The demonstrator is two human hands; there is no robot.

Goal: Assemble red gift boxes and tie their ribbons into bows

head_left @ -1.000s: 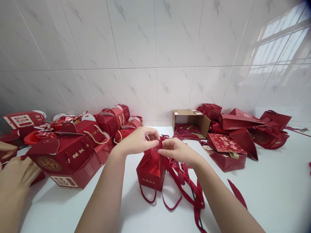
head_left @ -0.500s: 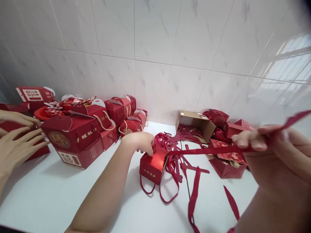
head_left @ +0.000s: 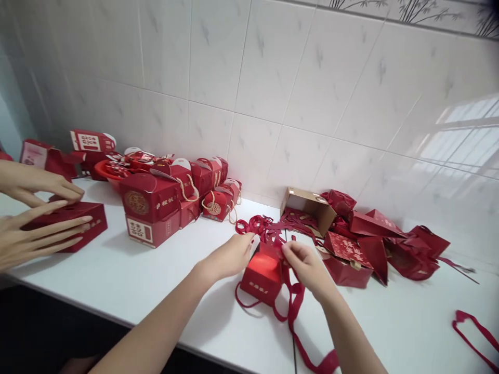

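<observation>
A small red gift box [head_left: 260, 284] with gold lettering stands on the white table, its top open and its inside glowing bright red. My left hand [head_left: 233, 255] is closed at the box's left upper edge, its fingertips partly hidden. On the opposite side, my right hand [head_left: 306, 264] pinches the right upper edge, thumb and forefinger together. A dark red ribbon [head_left: 297, 317] trails from beside the box down to the table's front. The box's red cord handle [head_left: 247, 302] loops out at its lower left.
At left, a co-worker's hands [head_left: 39, 228] rest on another red box [head_left: 91, 226]. Stacked red boxes [head_left: 150, 202] stand near the tiled wall. An open cardboard carton [head_left: 327, 213], red strips [head_left: 278, 231] and red bags [head_left: 417, 254] lie at back right.
My right hand has come in from the far right, where it held a ribbon stretched out, to the box's right edge. My left hand stays at the box. The view has shifted.
</observation>
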